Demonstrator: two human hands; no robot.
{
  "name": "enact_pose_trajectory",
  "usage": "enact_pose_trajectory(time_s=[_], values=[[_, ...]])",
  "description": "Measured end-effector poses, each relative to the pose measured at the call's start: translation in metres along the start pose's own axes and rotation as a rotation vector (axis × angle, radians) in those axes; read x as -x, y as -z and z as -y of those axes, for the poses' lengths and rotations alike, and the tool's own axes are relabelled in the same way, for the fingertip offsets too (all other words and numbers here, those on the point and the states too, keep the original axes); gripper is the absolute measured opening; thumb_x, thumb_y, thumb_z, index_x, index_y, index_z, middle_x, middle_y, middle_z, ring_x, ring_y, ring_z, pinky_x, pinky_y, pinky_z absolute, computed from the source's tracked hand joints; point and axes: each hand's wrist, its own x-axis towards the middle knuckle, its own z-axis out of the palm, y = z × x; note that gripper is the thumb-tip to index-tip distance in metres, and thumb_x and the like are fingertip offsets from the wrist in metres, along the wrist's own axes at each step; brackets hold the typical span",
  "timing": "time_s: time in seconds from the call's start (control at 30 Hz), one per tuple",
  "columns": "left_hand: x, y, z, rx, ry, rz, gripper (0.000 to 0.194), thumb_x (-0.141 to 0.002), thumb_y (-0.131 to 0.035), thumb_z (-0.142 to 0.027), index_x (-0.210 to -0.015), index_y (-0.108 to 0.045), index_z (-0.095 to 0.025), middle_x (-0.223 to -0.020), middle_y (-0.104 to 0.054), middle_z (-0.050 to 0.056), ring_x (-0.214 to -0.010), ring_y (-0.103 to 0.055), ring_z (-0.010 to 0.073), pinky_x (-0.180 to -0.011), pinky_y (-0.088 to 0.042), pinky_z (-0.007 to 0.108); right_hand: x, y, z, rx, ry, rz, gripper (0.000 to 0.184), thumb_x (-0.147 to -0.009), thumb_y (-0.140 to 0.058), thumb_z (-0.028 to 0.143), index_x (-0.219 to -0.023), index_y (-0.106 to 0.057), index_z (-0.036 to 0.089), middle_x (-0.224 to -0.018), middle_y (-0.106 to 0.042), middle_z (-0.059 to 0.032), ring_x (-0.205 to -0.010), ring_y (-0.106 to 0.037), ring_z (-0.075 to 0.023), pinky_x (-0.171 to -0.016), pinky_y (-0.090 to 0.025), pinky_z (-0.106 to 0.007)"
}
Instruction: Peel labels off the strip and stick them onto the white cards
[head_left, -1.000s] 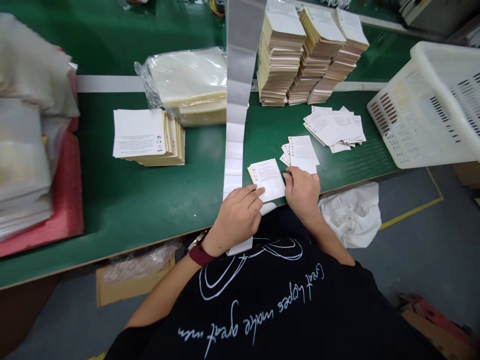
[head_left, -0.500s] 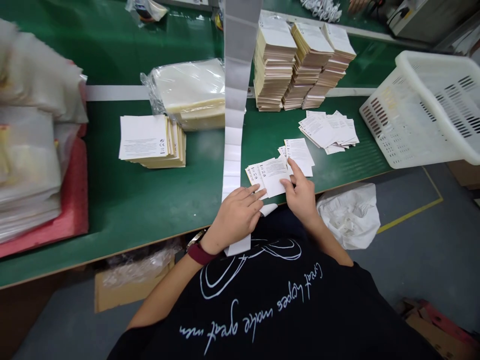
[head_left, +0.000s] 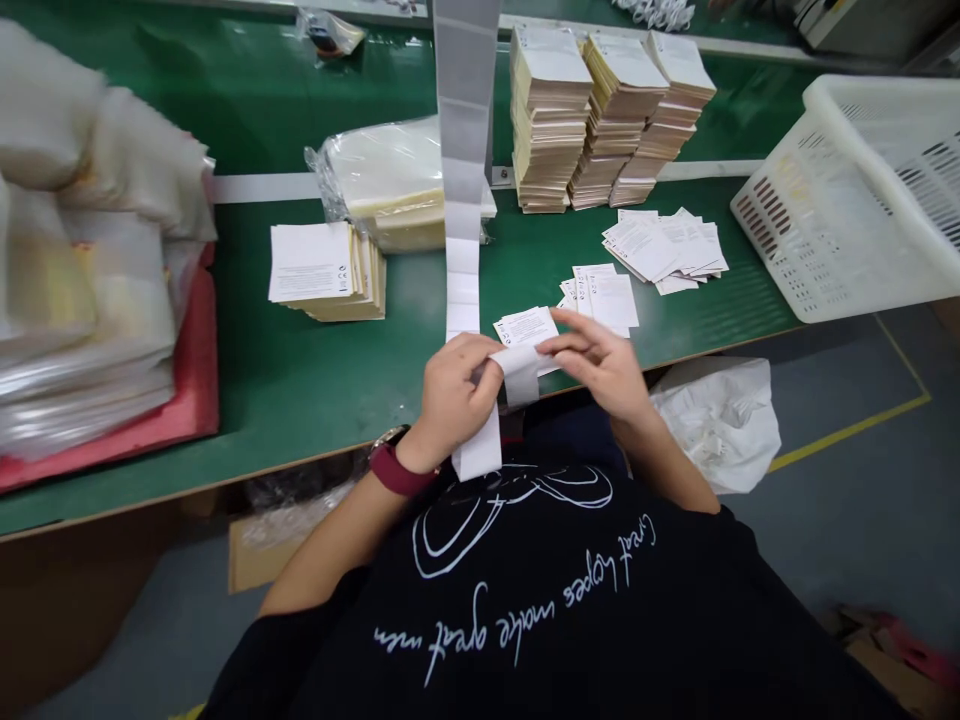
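A long strip of white labels (head_left: 463, 265) runs down from the top of the view, across the bench edge and into my lap. Its free end (head_left: 520, 370) is folded up between my hands. My left hand (head_left: 457, 392) pinches this end between thumb and fingers. My right hand (head_left: 604, 365) has its fingertips closed at the right edge of the same end. Just behind, printed white cards (head_left: 527, 325) lie overlapping, partly covered by the strip and my right fingers. Another small fan of cards (head_left: 611, 300) lies beyond my right hand.
Loose cards (head_left: 667, 247) lie at right, before tall card stacks (head_left: 551, 130). A white basket (head_left: 847, 200) stands far right, a white bag (head_left: 724, 420) below. Left are a card stack (head_left: 311, 262), a wrapped bundle (head_left: 397, 180) and bagged goods on a red tray (head_left: 199, 350).
My left hand has come off the cards and lifted the strip's end. My right hand has moved from the cards to the strip's edge. The view has shifted slightly.
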Motion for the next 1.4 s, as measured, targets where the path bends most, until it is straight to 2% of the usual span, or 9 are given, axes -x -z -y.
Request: enact_pose_trajectory(time_s=[0.13,0.27,0.4,0.63,0.87,1.17,1.23,1.3,1.4], values=[[-0.028,0.014,-0.015,-0.092,0.111,-0.089,0.014,-0.083,-0.052,-0.015,-0.077,-0.065,-0.019,-0.067,-0.064,-0.002,-0.061,-0.056,0.0115,-0.06,-0.043,0.025,0.004,-0.031,0.007,-0.438,-0.159,0.254,0.048,-0.069,-0.082,0.042,-0.108,-0.065,0.02,-0.071,-0.069,0.0021,-0.062,-0.063,-0.0126,-0.061,-0.055,-0.028],[-0.042,0.016,-0.011,-0.102,0.199,0.037,0.005,-0.076,-0.061,-0.021,-0.073,-0.063,-0.018,-0.067,-0.063,-0.002,-0.063,-0.054,0.0127,-0.06,-0.04,0.025,-0.006,-0.025,0.016,-0.543,-0.141,0.172,0.03,-0.073,-0.08,0.041,-0.085,-0.064,0.018,-0.062,-0.066,0.0027,-0.053,-0.06,-0.0103,-0.054,-0.053,-0.025],[-0.04,0.008,0.002,-0.068,0.308,0.304,0.008,-0.07,-0.064,-0.023,-0.075,-0.065,-0.016,-0.066,-0.063,0.0,-0.062,-0.053,0.0148,-0.059,-0.039,0.026,-0.024,-0.002,0.035,-0.501,-0.036,0.034,0.037,-0.074,-0.077,0.049,-0.089,-0.06,0.021,-0.065,-0.064,0.0036,-0.058,-0.063,-0.0119,-0.058,-0.056,-0.029],[-0.041,0.014,-0.005,0.131,0.468,0.458,0.015,-0.069,-0.064,-0.024,-0.08,-0.07,-0.015,-0.075,-0.068,0.002,-0.069,-0.061,0.0176,-0.061,-0.047,0.028,-0.045,0.034,0.093,-0.379,0.182,-0.162,0.026,-0.084,-0.068,0.048,-0.089,-0.06,0.024,-0.065,-0.062,0.0056,-0.063,-0.065,-0.0118,-0.06,-0.056,-0.028],[-0.035,0.008,-0.007,0.443,0.53,0.314,0.018,-0.065,-0.068,-0.021,-0.082,-0.064,-0.016,-0.074,-0.07,0.002,-0.065,-0.068,0.0169,-0.062,-0.055,0.029,-0.045,0.062,0.138,-0.426,0.5,-0.104,0.02,-0.079,-0.074,0.036,-0.088,-0.061,0.024,-0.066,-0.07,0.0102,-0.059,-0.064,-0.0093,-0.061,-0.053,-0.028],[-0.044,0.035,-0.027,0.318,0.626,0.061,0.009,-0.075,-0.062,-0.022,-0.073,-0.064,-0.014,-0.063,-0.066,0.002,-0.047,-0.057,0.0117,-0.044,-0.046,0.022,-0.029,0.089,0.129,-0.357,0.475,-0.255,0.022,-0.073,-0.076,0.042,-0.085,-0.064,0.027,-0.064,-0.065,0.0065,-0.059,-0.062,-0.0107,-0.063,-0.052,-0.03],[-0.046,0.042,-0.033,0.266,0.588,-0.006,0.017,-0.08,-0.06,-0.027,-0.07,-0.064,-0.014,-0.061,-0.064,0.002,-0.05,-0.057,0.0121,-0.045,-0.045,0.022,-0.013,0.095,0.118,-0.259,0.48,-0.144,0.026,-0.075,-0.073,0.051,-0.079,-0.066,0.026,-0.061,-0.065,0.0036,-0.058,-0.064,-0.0135,-0.06,-0.052,-0.032],[-0.044,0.047,-0.039,0.204,0.523,-0.06,0.022,-0.082,-0.059,-0.029,-0.068,-0.066,-0.015,-0.059,-0.062,0.002,-0.056,-0.058,0.0133,-0.047,-0.044,0.021,0.005,0.102,0.105,-0.073,0.411,0.125,0.038,-0.075,-0.07,0.061,-0.076,-0.07,0.023,-0.066,-0.07,-0.0022,-0.065,-0.068,-0.019,-0.064,-0.055,-0.037],[-0.037,0.047,-0.043,0.157,0.419,-0.113,0.022,-0.081,-0.06,-0.031,-0.067,-0.067,-0.016,-0.059,-0.061,0.001,-0.062,-0.057,0.0135,-0.049,-0.041,0.02,0.021,0.1,0.087,0.146,0.263,0.383,0.054,-0.069,-0.071,0.069,-0.095,-0.075,0.021,-0.088,-0.076,-0.0086,-0.085,-0.072,-0.0261,-0.081,-0.056,-0.044]])
